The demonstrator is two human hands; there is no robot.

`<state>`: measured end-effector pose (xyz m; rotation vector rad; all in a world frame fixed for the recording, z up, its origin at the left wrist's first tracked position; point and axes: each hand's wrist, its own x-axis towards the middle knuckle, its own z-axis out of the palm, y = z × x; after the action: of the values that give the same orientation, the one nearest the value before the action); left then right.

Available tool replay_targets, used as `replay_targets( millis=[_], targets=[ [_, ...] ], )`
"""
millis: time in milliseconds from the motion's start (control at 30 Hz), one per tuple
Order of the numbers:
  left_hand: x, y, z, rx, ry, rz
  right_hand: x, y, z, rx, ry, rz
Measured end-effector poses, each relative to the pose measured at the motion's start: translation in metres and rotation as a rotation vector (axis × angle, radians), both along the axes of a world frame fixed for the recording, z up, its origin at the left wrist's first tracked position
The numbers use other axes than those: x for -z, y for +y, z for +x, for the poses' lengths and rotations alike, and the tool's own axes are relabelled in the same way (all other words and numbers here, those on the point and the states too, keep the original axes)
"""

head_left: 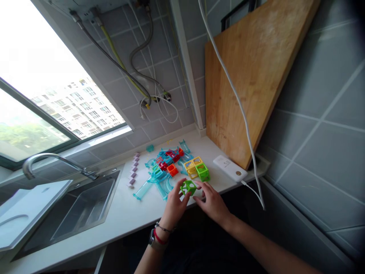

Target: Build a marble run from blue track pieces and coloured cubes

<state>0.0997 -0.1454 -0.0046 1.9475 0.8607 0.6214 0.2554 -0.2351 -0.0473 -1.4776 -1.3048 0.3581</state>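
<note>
A green open-frame toy block [188, 188] is held up just over the counter's front edge. My left hand [178, 198] grips its left side, thumb below and fingers above. On the other side my right hand [212, 201] has curled fingertips at the block's right edge. Just beyond stand another green frame block [203, 172] and yellow frame blocks [191, 167], side by side and touching. To their left lies a heap of clear blue track pieces [144, 188], with red blocks [172, 169] among them.
Small pale purple pieces [133, 175] stand in a row left of the heap. A white power bank [230, 168] with a cable [236, 95] lies at the right, by a leaning wooden board [242, 76]. The sink [85, 213] and faucet [57, 156] are at the left.
</note>
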Motion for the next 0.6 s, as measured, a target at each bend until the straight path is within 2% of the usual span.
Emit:
replay_targets(
  millis=[133, 233, 300, 433, 600],
  targets=[
    [0.020, 0.002, 0.006, 0.033, -0.006, 0.019, 0.002, -0.008, 0.023, 0.147, -0.019, 0.012],
    [0.029, 0.001, 0.006, 0.037, -0.085, 0.001, 0.001, -0.007, 0.036, 0.150, -0.002, 0.037],
    [0.032, 0.002, 0.005, 0.023, -0.079, 0.051, 0.000, -0.005, 0.040, 0.152, -0.004, 0.053],
    [0.035, 0.006, 0.001, -0.003, 0.076, 0.249, 0.001, 0.002, 0.041, 0.226, -0.016, 0.111],
    [0.038, 0.009, 0.003, -0.054, 0.104, 0.291, 0.002, 0.014, 0.043, 0.208, -0.034, 0.157]
  ],
)
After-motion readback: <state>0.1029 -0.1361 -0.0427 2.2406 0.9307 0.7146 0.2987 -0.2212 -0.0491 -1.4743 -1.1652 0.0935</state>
